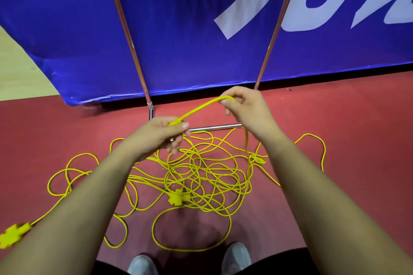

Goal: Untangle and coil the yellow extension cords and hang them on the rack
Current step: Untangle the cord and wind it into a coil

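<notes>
Red floor (335,100) before blue banner (178,29) and chrome tube rack (214,127), tangled thin yellow extension cords (201,176) heaped at its base.
Left hand (163,134) closed on yellow plug end (175,123), right hand (243,105) pinching same cord above the heap.

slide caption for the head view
Both hands, left and right, lift one cord end above the tangled yellow cords on red floor.

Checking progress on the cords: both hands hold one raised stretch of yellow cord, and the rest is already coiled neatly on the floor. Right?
Not quite. The head view shows the left hand and right hand holding the raised cord, but the rest lies tangled on the red floor, not coiled.
</notes>
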### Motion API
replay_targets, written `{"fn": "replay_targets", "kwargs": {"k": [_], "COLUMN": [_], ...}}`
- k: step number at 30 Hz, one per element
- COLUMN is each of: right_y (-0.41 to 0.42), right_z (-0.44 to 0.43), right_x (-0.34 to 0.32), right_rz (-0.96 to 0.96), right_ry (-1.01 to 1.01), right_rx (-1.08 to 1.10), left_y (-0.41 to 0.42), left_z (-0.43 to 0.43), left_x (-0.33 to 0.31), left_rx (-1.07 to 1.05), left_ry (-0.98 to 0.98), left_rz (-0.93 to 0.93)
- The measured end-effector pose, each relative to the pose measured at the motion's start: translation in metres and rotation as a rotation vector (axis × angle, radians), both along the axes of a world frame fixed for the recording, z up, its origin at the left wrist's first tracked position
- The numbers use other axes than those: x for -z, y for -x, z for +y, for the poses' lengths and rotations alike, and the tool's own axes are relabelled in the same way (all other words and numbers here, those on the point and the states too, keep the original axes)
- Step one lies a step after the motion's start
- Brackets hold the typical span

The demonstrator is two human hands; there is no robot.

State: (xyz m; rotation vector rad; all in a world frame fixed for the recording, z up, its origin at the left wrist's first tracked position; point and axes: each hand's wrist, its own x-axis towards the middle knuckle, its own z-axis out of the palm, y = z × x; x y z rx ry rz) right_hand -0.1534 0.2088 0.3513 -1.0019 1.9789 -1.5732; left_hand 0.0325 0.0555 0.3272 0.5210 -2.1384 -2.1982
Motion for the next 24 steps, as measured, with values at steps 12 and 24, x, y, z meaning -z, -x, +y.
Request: {"fn": "replay_targets", "kwargs": {"k": [12,24], "right_y": [-0.001,0.007], "right_z": [0.007,0.018], "right_x": [0.018,0.03], "right_rz": [-0.039,0.193], "right_ry": [-0.18,-0.506], "right_rx": [-0.186,-0.115], "left_y": [0.004,0.006], "left_z": [0.006,-0.005], "left_x": [-0.017,-0.014], "left_rx": [-0.081,-0.444], "left_ry": [-0.285,-0.003], "left_rz": [0.228,0.152]}}
